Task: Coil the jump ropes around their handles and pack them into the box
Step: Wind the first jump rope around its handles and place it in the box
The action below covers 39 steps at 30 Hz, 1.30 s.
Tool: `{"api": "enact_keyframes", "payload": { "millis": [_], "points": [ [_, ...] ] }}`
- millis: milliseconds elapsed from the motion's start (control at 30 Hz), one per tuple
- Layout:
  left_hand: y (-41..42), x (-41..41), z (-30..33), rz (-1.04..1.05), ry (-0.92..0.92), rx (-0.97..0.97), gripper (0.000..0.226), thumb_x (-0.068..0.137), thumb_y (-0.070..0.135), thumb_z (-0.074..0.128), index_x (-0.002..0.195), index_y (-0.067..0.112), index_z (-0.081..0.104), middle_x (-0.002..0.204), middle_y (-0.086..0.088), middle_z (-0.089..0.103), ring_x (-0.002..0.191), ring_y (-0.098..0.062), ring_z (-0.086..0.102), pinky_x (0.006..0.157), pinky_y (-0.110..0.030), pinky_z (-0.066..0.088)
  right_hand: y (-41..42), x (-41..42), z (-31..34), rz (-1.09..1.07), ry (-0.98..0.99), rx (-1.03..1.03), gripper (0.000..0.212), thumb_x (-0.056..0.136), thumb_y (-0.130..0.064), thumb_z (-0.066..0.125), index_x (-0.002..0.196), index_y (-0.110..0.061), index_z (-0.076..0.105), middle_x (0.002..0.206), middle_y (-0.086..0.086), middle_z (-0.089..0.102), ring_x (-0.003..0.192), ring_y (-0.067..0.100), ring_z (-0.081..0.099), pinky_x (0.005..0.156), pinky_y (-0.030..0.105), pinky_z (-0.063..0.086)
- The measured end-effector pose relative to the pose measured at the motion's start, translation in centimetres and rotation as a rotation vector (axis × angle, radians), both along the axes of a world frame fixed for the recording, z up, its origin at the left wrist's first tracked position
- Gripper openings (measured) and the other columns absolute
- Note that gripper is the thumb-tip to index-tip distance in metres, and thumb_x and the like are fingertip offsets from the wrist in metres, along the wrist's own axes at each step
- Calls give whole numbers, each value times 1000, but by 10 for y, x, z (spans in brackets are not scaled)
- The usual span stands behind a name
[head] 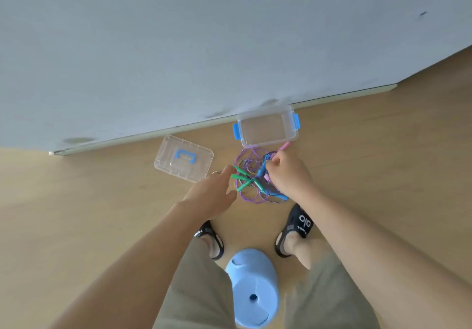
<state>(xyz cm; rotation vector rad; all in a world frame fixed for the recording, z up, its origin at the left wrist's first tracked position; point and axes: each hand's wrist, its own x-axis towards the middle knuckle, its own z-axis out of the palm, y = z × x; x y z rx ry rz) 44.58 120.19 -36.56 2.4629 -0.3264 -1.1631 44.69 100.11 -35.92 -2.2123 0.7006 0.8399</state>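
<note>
A tangle of purple jump ropes (pixel 251 193) lies on the wooden floor, with green handles (pixel 244 178), blue handles (pixel 261 169) and a pink handle (pixel 284 146) among the cords. My right hand (pixel 287 172) is curled over the right side of the pile, gripping a blue handle and cord. My left hand (pixel 213 190) reaches in from the left with straight fingers, its fingertips at a green handle. The clear box (pixel 267 126) with blue latches stands open and empty just beyond the pile, against the wall.
The box's clear lid (pixel 183 158) with a blue carry handle lies on the floor to the left. A light blue stool (pixel 252 287) sits between my legs. My feet in black sandals (pixel 293 229) stand close behind the ropes. A grey wall (pixel 204 47) bounds the far side.
</note>
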Motion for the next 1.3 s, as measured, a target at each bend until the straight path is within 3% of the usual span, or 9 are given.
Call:
{"api": "enact_keyframes", "payload": {
  "millis": [100,167,267,400,567,667,867,1133,1300],
  "points": [
    [-13,1,-74,18,-36,-40,45,95,29,52,136,31,34,116,2,57,101,-20,61,88,-43,53,-9,0,-80,40,34,-6,12,94,-26,48,86,-17,51,90,3,61,74,24,59,54,30,35],
    [-21,-2,-129,7,-39,-41,45,94,28,52,135,31,35,115,3,57,100,-20,61,87,-42,53,-16,-5,-139,76,66,-9,22,95,-22,50,75,-21,41,76,0,50,66,22,48,50,30,27],
    [-27,-6,-214,-3,-27,11,43,93,30,51,133,30,34,113,3,57,96,-22,62,84,-44,54,-23,-16,-226,100,127,-10,8,94,-22,53,88,-18,50,86,3,53,75,23,54,62,32,41],
    [-31,-13,-320,-37,7,81,49,93,30,52,136,30,30,115,0,55,97,-26,62,84,-45,53,-25,-31,-337,147,171,5,29,94,-24,54,122,-14,55,115,10,62,103,31,60,86,38,50],
    [-41,-20,-426,-35,37,105,53,90,25,52,138,26,31,117,-3,54,103,-30,59,84,-47,52,-29,-51,-449,224,186,-14,33,92,-24,52,125,-20,54,105,8,63,94,28,60,77,38,52],
    [-50,-28,-471,-35,52,91,54,90,25,52,139,27,31,118,-4,54,105,-30,57,86,-47,51,-29,-56,-495,274,160,-49,37,91,-21,54,128,-19,53,109,9,63,106,30,59,78,38,52],
    [-58,-44,-505,-19,87,73,58,88,25,55,140,30,30,120,-3,53,109,-31,56,89,-46,50,-23,-68,-532,413,91,-148,42,93,-18,57,132,-14,43,112,11,65,105,33,61,68,33,40],
    [-53,-52,-485,13,-4,42,51,88,27,51,135,32,32,121,-3,53,111,-30,57,88,-48,50,-22,-79,-517,457,56,-159,32,95,-15,51,127,-14,47,118,8,61,111,30,58,74,32,37],
    [-56,-54,-456,-3,-77,27,47,89,30,54,132,33,34,124,-3,55,110,-29,58,88,-47,51,-31,-79,-482,349,-79,-72,17,89,-28,58,103,-18,56,98,3,63,96,27,60,73,36,47]
  ]
}}
